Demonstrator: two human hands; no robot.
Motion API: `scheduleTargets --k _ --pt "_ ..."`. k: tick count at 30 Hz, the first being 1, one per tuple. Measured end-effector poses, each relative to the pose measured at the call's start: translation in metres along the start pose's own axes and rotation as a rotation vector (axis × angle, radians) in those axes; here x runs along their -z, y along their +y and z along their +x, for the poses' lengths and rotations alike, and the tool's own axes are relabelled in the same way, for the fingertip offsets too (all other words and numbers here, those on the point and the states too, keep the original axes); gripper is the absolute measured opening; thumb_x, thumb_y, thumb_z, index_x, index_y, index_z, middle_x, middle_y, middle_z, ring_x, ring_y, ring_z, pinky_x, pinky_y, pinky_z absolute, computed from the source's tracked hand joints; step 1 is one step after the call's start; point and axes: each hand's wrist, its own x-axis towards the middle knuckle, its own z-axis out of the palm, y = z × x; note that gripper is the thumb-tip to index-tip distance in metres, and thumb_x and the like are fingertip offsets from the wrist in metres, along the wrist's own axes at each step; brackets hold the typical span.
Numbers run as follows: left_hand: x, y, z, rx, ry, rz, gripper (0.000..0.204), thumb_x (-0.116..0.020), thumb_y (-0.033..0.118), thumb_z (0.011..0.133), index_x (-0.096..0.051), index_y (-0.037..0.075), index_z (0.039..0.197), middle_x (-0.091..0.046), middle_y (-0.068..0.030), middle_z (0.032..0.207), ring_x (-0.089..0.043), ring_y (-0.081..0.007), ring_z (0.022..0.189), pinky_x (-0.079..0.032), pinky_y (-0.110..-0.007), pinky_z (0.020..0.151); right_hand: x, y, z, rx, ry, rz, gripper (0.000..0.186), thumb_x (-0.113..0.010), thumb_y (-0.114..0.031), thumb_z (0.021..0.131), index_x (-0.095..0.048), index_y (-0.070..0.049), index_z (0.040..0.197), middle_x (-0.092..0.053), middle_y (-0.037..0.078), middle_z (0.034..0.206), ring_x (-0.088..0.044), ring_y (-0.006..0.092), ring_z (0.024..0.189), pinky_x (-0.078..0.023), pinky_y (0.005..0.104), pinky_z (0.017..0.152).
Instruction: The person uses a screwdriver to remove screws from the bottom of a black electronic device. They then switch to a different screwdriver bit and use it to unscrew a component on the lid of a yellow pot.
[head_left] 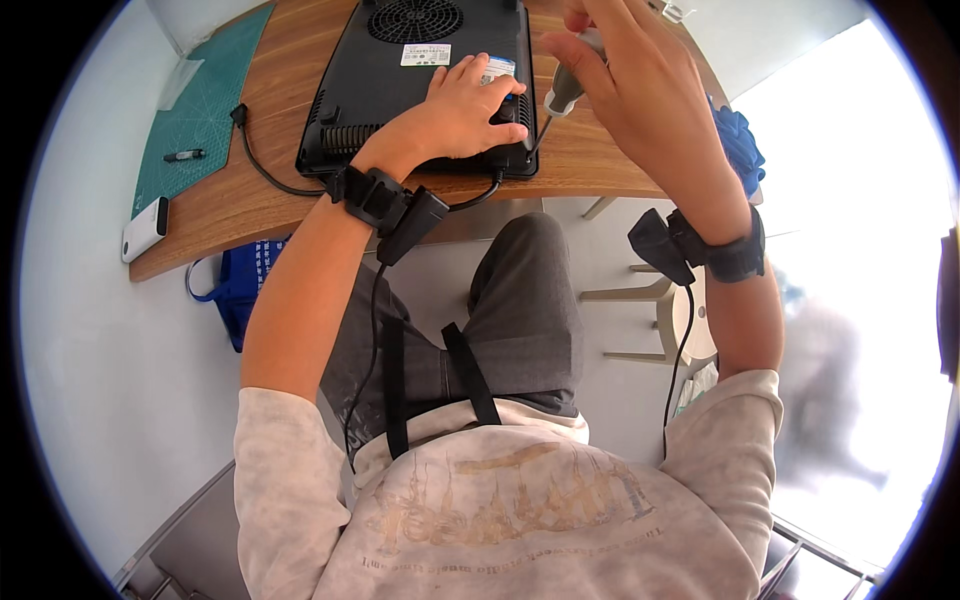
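- A black appliance (385, 85) is laid on the wooden table (275, 90), its round vent facing up.
- A screwdriver (566, 90) is held at the near right corner — its handle is pinched between thumb and fingers of the right hand (650, 90).
- The casing is covered partly by the left hand (466, 112), fingers spread.
- Farther left, a marker (184, 155) is placed on a green mat (205, 115).

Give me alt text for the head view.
The right hand holds a screwdriver at the near right corner of a black vented appliance on a wooden table, while the left hand rests on the appliance. A green mat lies at the left.
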Motion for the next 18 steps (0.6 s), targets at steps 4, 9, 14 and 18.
scheduleTargets --k 4,9,14,18 --pt "0.0 -0.003 0.002 -0.012 -0.007 -0.024 0.06 -0.064 0.051 0.092 -0.051 0.015 0.138 -0.026 -0.0313 0.156 -0.029 -0.049 0.142 -0.026 -0.052 0.117 0.008 -0.002 -0.005 0.028 -0.056 0.004 0.018 -0.066 -0.012 0.088 -0.06 0.001 0.098 -0.062 0.019 0.093 -0.062 0.0371 0.087 -0.05 0.0456 0.077" --pt "-0.002 -0.001 0.001 -0.012 0.016 0.035 0.061 -0.064 0.051 0.092 -0.051 0.012 0.137 -0.026 -0.0308 0.156 -0.03 -0.0488 0.141 -0.026 -0.052 0.117 0.023 -0.004 -0.009 0.086 -0.106 -0.106 0.027 -0.065 -0.01 0.087 -0.067 0.002 0.112 -0.069 0.018 0.104 -0.065 0.0341 0.091 -0.051 0.0419 0.079" --pt "0.001 0.0 -0.001 0.003 -0.006 0.018 0.064 -0.065 0.052 0.091 -0.05 0.013 0.14 -0.025 -0.0294 0.156 -0.03 -0.0481 0.141 -0.028 -0.052 0.116 0.022 0.013 0.004 -0.058 -0.216 0.038 0.028 -0.067 -0.014 0.087 -0.068 0.002 0.11 -0.07 0.019 0.092 -0.067 0.0328 0.084 -0.051 0.0415 0.075" --pt "0.001 0.002 -0.001 0.015 -0.008 -0.007 0.063 -0.065 0.051 0.091 -0.051 0.012 0.14 -0.028 -0.0265 0.156 -0.031 -0.0475 0.141 -0.028 -0.051 0.116 0.028 0.004 0.01 -0.027 -0.25 -0.05 0.025 -0.071 -0.022 0.086 -0.067 0.002 0.095 -0.068 0.016 0.08 -0.066 0.0333 0.077 -0.05 0.0406 0.07"
